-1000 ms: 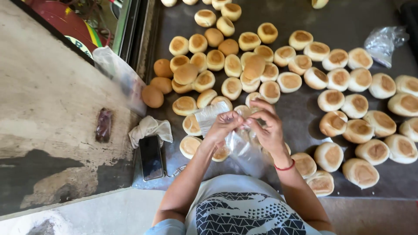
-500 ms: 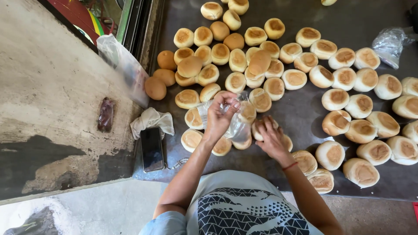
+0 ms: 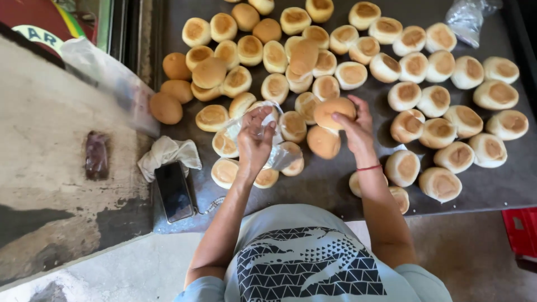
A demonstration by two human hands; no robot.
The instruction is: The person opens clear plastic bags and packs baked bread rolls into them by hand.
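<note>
Overhead view of a person at a dark surface [image 3: 335, 190] strewn with round bread buns. The left hand [image 3: 255, 140] is raised over the buns near the front edge, its fingers [image 3: 263, 120] pressed together and pinching a clear plastic bag [image 3: 277, 154], which hangs crumpled beneath the hand and partly veils the buns below it. The right hand [image 3: 355, 126] lies just to the right, its fingers [image 3: 341, 117] curled over the far side of a golden bun [image 3: 333, 112], gripping it above a second browned bun [image 3: 323, 142] that it appears to touch. A red band [image 3: 369, 166] circles the right wrist. The main heap of buns [image 3: 268, 50] spreads across the far half of the surface; paler buns [image 3: 447, 112], cut or flat side up, fill the right side. At the far right corner sits another crumpled clear bag [image 3: 467, 19]. To the left of the left hand, near the surface's edge, a white cloth [image 3: 168, 154] lies just beside a dark phone [image 3: 174, 191]. A larger clear bag [image 3: 106, 78] drapes over the worn ledge [image 3: 50, 168] at left, on which a small dark packet [image 3: 96, 155] rests.
</note>
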